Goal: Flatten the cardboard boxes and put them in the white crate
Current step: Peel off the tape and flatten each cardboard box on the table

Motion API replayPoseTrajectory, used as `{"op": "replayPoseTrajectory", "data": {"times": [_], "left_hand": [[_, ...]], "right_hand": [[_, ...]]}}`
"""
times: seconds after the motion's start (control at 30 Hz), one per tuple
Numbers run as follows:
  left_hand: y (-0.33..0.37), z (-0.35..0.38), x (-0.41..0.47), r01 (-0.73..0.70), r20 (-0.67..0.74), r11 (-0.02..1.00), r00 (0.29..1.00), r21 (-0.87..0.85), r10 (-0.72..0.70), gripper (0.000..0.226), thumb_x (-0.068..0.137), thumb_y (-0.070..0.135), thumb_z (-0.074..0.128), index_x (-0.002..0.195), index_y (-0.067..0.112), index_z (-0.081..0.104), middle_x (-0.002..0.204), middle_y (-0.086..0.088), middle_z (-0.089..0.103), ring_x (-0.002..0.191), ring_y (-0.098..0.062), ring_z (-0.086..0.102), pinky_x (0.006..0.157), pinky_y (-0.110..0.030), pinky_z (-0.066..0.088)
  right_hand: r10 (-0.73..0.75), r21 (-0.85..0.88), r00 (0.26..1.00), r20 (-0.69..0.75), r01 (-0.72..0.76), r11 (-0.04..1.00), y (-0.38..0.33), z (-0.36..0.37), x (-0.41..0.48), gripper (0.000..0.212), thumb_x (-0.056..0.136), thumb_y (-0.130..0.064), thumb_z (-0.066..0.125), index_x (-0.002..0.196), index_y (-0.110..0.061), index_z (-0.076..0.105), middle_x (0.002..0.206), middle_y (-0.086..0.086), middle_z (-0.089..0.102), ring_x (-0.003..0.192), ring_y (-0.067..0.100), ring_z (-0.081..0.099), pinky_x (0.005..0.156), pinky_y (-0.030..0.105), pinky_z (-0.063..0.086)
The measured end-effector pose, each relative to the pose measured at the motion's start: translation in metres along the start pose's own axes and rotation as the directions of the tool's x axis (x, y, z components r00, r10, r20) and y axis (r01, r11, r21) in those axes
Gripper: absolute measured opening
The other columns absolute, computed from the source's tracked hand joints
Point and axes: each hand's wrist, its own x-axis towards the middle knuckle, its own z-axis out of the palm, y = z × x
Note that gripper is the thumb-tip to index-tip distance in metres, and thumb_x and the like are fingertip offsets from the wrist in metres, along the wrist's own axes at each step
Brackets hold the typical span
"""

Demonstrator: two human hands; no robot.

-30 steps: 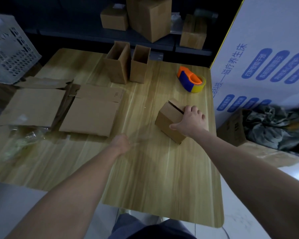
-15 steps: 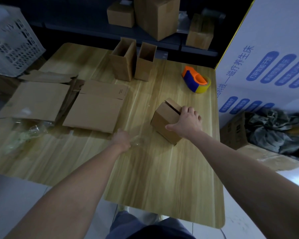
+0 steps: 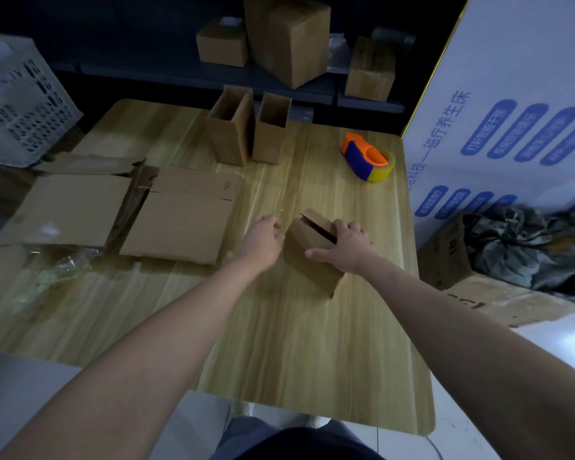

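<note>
Boxes being broken down on a wooden desk (image 3: 296,343), with both hands at one small cardboard box (image 3: 307,257).
Far to the left of the fingers, past the desk's corner, stands the white crate (image 3: 20,104). Nearer, and still left of the fingers, two flattened cardboard sheets (image 3: 176,224) lie side by side on the desk, with crumpled clear plastic wrap (image 3: 57,270) at their near edge. Beyond the fingers stand two upright open boxes (image 3: 229,134). The left hand (image 3: 261,239) is right at the small cardboard box's left side with its fingers (image 3: 273,224) curled; blur hides whether they grip anything. The right hand (image 3: 346,247) holds that box from above, with its fingers (image 3: 354,227) hooked over the far top edge beside the open slit and the thumb spread along the near face. Beyond and to the right of these fingers lies an orange-and-blue tape dispenser (image 3: 367,159).
</note>
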Motion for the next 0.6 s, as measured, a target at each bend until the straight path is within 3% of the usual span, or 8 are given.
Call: {"op": "replayPoseTrajectory", "data": {"times": [0.1,0.2,0.3,0.37,0.47,0.53,0.6], "left_hand": [[0.016,0.000,0.003,0.020,0.022,0.988,1.000,-0.154,-0.016,0.027,0.092,0.031,0.058,0.110,0.011,0.059,0.113,-0.003,0.056,0.099,-0.018,0.056,0.080,-0.025,0.041],[0.023,0.000,0.004,0.088,0.138,0.981,0.988,-0.173,-0.064,0.038,0.085,0.036,0.067,0.114,0.012,0.056,0.107,0.000,0.056,0.096,-0.015,0.052,0.078,-0.025,0.038],[0.025,0.003,0.005,0.123,0.148,0.969,0.985,-0.216,-0.092,0.033,0.085,0.033,0.068,0.109,0.014,0.056,0.102,0.001,0.056,0.094,-0.016,0.053,0.076,-0.026,0.039],[0.027,0.003,0.005,0.157,0.162,0.945,0.980,-0.289,-0.113,0.027,0.085,0.040,0.064,0.094,0.016,0.056,0.090,0.003,0.056,0.090,-0.019,0.056,0.079,-0.031,0.047],[0.028,0.000,0.005,0.239,0.198,0.869,0.966,-0.433,-0.167,0.048,0.071,0.063,0.063,0.075,0.016,0.049,0.085,-0.005,0.060,0.091,-0.029,0.061,0.088,-0.048,0.052],[0.027,0.000,0.005,0.269,0.232,0.865,0.955,-0.424,-0.184,0.041,0.077,0.053,0.065,0.076,0.014,0.051,0.094,-0.011,0.065,0.095,-0.030,0.062,0.091,-0.050,0.051],[0.028,-0.001,0.004,0.293,0.242,0.872,0.947,-0.393,-0.209,0.023,0.082,0.027,0.067,0.074,0.013,0.050,0.096,-0.013,0.064,0.092,-0.027,0.062,0.091,-0.050,0.051]], "right_hand": [[-0.045,0.164,0.999,0.022,0.041,0.986,0.006,-0.004,-0.001,0.073,0.083,-0.062,0.058,0.138,-0.017,0.042,0.126,0.008,0.052,0.109,0.025,0.053,0.083,0.034,0.048],[-0.045,0.298,0.998,0.036,0.032,0.954,0.014,-0.005,-0.001,0.061,0.086,-0.058,0.056,0.130,-0.016,0.053,0.119,0.005,0.059,0.102,0.021,0.057,0.083,0.034,0.049],[-0.040,0.316,0.999,0.026,0.030,0.948,0.018,-0.006,-0.003,0.055,0.088,-0.054,0.056,0.126,-0.016,0.056,0.116,0.005,0.062,0.101,0.022,0.059,0.084,0.037,0.051],[-0.052,0.318,0.998,0.034,0.038,0.947,0.019,-0.010,-0.004,0.043,0.092,-0.050,0.053,0.119,-0.018,0.059,0.106,0.004,0.065,0.095,0.022,0.062,0.079,0.035,0.052],[-0.047,0.381,0.999,0.026,0.034,0.924,0.019,-0.017,-0.005,0.040,0.098,-0.045,0.044,0.099,-0.012,0.066,0.088,0.005,0.065,0.084,0.022,0.063,0.073,0.035,0.050],[-0.022,0.382,0.999,0.023,0.012,0.924,0.017,-0.022,-0.006,0.046,0.100,-0.043,0.039,0.094,-0.005,0.065,0.079,0.006,0.060,0.073,0.020,0.058,0.064,0.031,0.046],[-0.014,0.361,1.000,0.025,0.004,0.933,0.015,-0.025,-0.008,0.045,0.101,-0.041,0.038,0.088,-0.006,0.062,0.075,0.006,0.054,0.066,0.017,0.053,0.056,0.027,0.042]]}}
